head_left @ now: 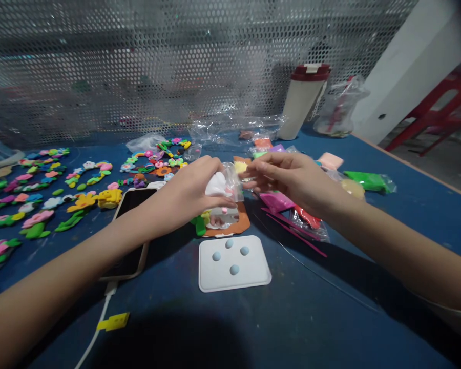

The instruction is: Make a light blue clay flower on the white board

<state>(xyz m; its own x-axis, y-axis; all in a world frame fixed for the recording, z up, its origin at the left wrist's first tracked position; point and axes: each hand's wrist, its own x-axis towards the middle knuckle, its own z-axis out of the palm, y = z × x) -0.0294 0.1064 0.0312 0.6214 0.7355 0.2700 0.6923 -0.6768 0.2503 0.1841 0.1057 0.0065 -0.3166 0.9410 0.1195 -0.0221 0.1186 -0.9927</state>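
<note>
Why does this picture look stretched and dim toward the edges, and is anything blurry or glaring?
In the head view, a wide lens seems to bend the edge of the blue table and stretch the left forearm; a dark shadow lies across the near part of the table; the clear plastic bag shows glare; the perforated metal screen looks hazy.

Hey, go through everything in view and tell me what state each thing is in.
Left hand: gripping the clear plastic bag.
White clay: inside the bag.
Right hand: fingertips at the bag's edge.
Phone: flat, screen dark, white cable attached.
White tray: holding four pale blue clay balls.
Tumbler: upright, dark red lid on.
</note>
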